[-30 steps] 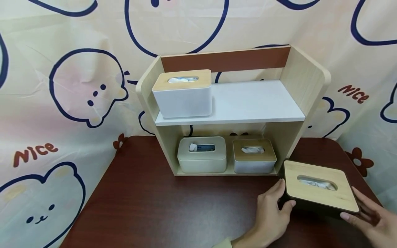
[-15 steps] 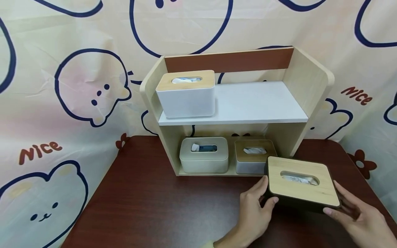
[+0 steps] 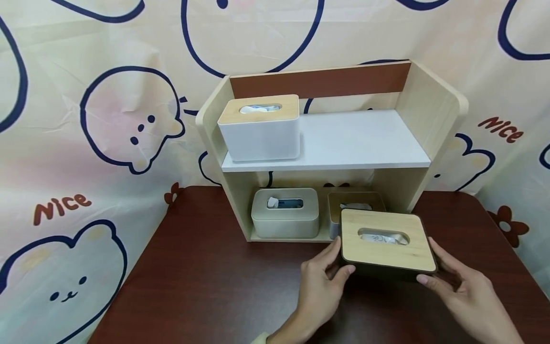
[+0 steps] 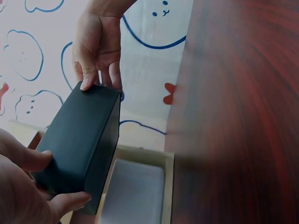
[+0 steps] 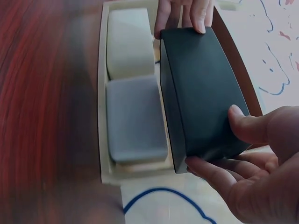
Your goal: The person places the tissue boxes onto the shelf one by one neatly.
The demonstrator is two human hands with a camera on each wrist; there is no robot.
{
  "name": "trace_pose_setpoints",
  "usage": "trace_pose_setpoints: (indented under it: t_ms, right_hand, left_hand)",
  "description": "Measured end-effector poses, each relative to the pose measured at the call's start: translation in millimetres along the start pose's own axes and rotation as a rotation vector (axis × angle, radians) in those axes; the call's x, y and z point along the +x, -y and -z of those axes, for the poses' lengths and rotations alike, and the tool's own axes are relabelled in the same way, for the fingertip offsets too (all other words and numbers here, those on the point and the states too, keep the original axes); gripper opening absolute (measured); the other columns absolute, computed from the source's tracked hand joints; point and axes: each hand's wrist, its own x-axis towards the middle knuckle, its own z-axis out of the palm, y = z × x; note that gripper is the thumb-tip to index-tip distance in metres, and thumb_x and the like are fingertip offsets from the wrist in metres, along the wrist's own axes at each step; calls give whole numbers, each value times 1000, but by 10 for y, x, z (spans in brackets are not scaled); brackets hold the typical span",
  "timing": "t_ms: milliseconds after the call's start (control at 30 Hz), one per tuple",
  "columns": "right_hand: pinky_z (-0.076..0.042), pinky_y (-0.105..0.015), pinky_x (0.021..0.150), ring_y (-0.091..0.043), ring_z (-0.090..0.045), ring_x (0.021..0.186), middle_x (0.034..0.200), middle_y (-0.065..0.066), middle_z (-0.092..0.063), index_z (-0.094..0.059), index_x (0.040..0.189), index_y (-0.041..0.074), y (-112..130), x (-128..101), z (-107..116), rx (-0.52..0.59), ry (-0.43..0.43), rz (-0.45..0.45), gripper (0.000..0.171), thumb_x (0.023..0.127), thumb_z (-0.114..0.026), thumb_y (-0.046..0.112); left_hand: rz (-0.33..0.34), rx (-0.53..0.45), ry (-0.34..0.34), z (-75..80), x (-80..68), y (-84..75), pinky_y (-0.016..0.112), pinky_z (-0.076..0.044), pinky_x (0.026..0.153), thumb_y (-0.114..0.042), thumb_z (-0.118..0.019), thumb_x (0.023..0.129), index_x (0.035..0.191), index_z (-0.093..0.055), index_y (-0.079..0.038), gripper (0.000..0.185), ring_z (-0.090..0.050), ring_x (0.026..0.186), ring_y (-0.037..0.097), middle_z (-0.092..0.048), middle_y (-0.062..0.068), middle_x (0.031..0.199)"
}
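Both hands hold a dark tissue box with a light wooden lid (image 3: 388, 255), raised above the table in front of the shelf's right half. My left hand (image 3: 320, 286) grips its left end, thumb on the near side. At the opposite end, my right hand (image 3: 466, 286) grips with its thumb on the near corner. White tissue shows through the lid's oval slot. In the left wrist view, the box's plain dark side (image 4: 77, 135) spans between the two hands. The right wrist view shows that dark side (image 5: 203, 88) too, with the right thumb pressed against it.
A two-tier shelf (image 3: 361, 138) stands on the dark red-brown table (image 3: 206, 286). Its upper tier bears a white tissue box (image 3: 262, 141) at left. Below are a grey-green tissue box (image 3: 283, 227) and a smaller wood-lidded one (image 3: 335, 220), partly hidden. A printed cloth (image 3: 129, 200) hangs behind.
Both hands have carried the dark tissue box leftward from the shelf's right side, slightly up as well. It now overlaps the smaller wood-lidded box in the head view.
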Motion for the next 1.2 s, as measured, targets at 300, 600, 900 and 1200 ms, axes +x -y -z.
trace_pose_setpoints:
  t_ms: [300,600,900,1200]
  right_hand:
    - [-50,-13,55,17,-54,71,160,-29,-49,-38,168,22,271,42,-89,123,7,161,85,96,-81,10]
    - [-47,-12,53,19,-44,67,159,-29,-51,-42,166,22,459,57,-130,164,-7,197,86,93,-83,6]
    - [-32,-24,38,2,-35,53,155,-31,-55,-43,166,23,645,93,10,126,-48,189,84,94,-83,7]
    - [-37,-22,44,10,-55,88,154,-28,-57,-45,164,28,773,125,177,124,-83,235,83,93,-83,7]
  left_hand:
    - [-10,-37,-34,326,-56,-8,28,-57,100,-2,-80,95,153,-52,4,64,-62,136,28,-53,23,157]
    - [-54,-30,-64,539,-87,-70,29,-58,98,-7,-81,95,150,-55,6,63,-65,132,32,-59,25,151]
    - [-103,10,-67,641,-1,-266,29,-60,94,-7,-83,93,149,-57,3,63,-68,127,30,-65,21,146]
    - [-130,86,-68,752,87,-531,25,-62,90,-5,-85,91,149,-60,-3,63,-73,121,24,-67,17,143]
